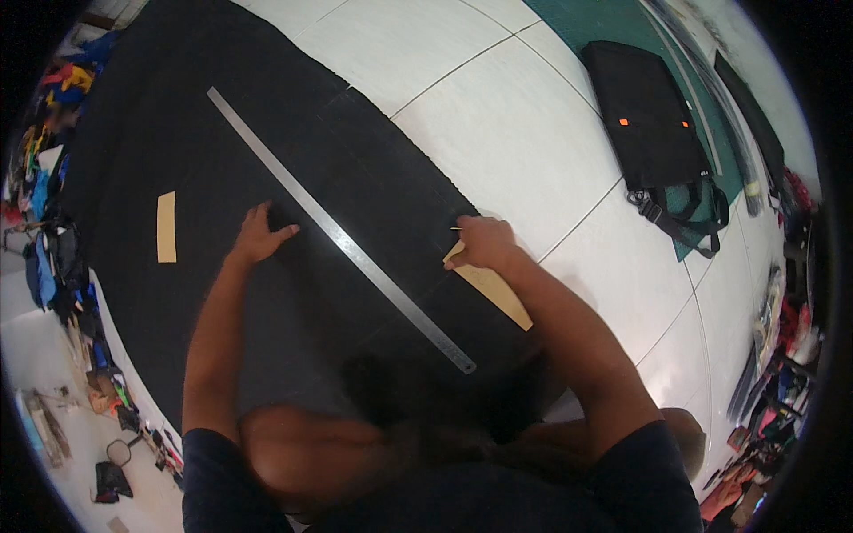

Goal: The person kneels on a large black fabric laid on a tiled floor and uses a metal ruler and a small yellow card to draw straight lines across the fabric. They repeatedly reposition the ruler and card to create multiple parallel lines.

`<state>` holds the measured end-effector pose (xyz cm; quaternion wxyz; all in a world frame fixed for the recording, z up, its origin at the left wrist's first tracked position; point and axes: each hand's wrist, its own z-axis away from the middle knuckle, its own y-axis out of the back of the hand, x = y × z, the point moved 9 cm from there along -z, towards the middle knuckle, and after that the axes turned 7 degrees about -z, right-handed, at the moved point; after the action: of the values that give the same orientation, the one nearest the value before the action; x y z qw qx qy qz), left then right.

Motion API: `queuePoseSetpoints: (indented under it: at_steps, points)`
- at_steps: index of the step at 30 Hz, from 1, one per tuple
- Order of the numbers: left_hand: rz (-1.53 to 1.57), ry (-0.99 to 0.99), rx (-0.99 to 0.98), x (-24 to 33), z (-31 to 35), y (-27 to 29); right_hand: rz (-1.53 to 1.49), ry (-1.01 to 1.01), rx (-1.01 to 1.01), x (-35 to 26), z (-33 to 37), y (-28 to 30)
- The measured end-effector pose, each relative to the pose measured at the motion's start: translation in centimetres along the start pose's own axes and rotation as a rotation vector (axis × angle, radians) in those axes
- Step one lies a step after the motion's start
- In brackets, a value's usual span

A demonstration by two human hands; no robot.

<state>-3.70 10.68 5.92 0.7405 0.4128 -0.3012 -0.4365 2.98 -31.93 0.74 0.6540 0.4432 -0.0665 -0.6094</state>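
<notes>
A large sheet of black fabric [267, 311] lies spread on the floor under both my hands. My left hand [264, 234] rests on it with thumb and fingers apart, holding nothing. Near the fabric's right edge, my right hand [484, 242] is closed at the upper end of a tan cardboard piece [493, 293], its thumb on the card. A thin yellowish tip [456, 228] pokes out from these fingers; its kind is too small to tell. Between my hands a long steel ruler [342, 238] lies diagonally.
Another tan cardboard strip [166, 227] lies on the fabric at left. White floor tiles [498, 107] border the fabric. At upper right, a black bag [644, 115] with a strap sits on a green mat [577, 19]. Cluttered piles [44, 204] line both sides.
</notes>
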Motion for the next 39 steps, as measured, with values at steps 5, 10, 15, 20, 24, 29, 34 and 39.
queuePoseSetpoints:
  at_steps: [5, 10, 15, 20, 24, 29, 34, 39]
  points:
    - [0.164, -0.031, 0.184, 0.3, -2.7, -1.7, -0.104, -0.055, 0.198, -1.3, 5.9, 0.5]
    - [0.049, -0.079, 0.244, 0.5, -3.5, -3.0, -0.143, 0.021, 0.112, -5.8, 12.3, -9.6]
    - [0.03, -0.122, 0.212, 0.7, -4.1, -2.2, -0.137, 0.014, 0.201, -6.4, 14.1, -12.8]
    - [0.0, -0.108, 0.174, 1.0, -4.2, -2.1, -0.102, 0.049, 0.233, -5.0, 14.0, -14.0]
    - [-0.01, -0.169, 0.255, 0.4, -4.6, -3.0, -0.132, 0.074, 0.159, -4.4, 13.2, -13.6]
    - [0.078, -0.127, 0.201, 0.8, -4.4, -2.2, -0.104, -0.138, 0.574, -1.6, 10.6, -4.2]
    - [0.031, -0.099, 0.205, 2.0, -3.7, -2.0, 0.059, -0.135, 0.597, -0.7, 10.2, -2.5]
    - [0.019, -0.12, 0.168, 1.6, -4.2, -2.2, -0.019, -0.29, 0.537, -0.3, 10.1, -2.4]
